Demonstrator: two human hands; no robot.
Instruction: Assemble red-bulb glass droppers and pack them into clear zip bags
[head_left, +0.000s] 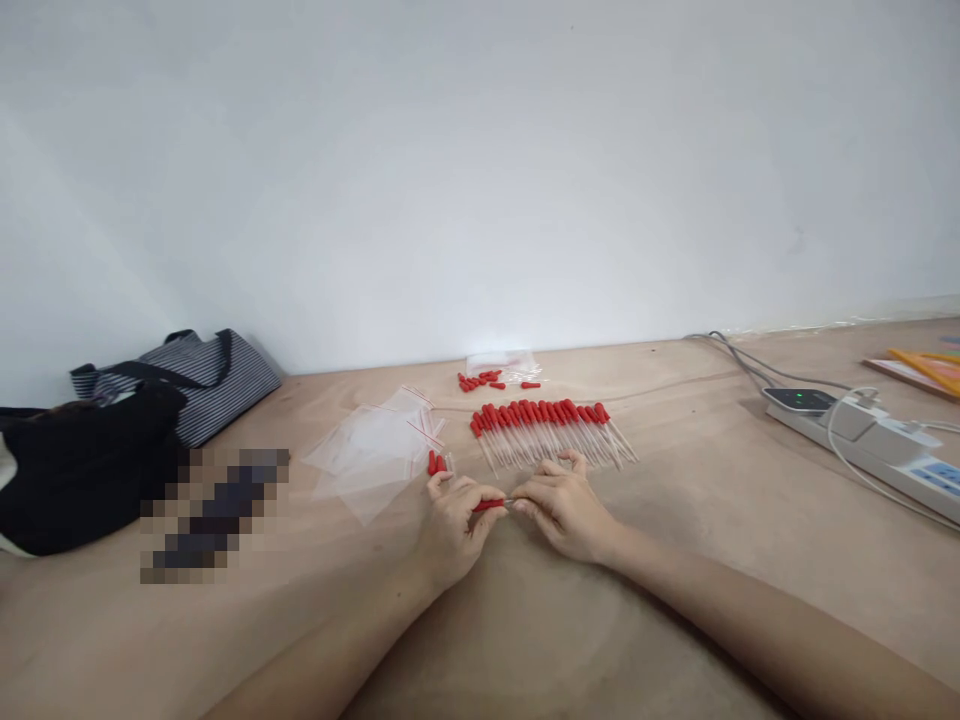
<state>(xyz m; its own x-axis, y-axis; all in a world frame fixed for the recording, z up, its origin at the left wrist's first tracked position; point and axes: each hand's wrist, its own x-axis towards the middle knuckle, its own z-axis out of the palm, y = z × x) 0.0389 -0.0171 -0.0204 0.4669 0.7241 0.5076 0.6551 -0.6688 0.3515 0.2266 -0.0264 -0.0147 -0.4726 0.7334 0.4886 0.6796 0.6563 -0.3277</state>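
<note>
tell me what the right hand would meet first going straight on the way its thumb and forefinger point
Probably the red piece held in the left hand: the right hand aims left towards it from close by, though one view leaves depth unclear.

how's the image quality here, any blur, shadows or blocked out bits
Head view: soft shadow on the table at bottom centre; a dark item at left, pixelated beyond recognition; the red piece in the left hand, too small for fine detail.

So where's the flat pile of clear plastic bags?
In the head view, the pile lies left of the row of red-topped pale sticks, just beyond the person's bare left hand, on its outer side.
</note>
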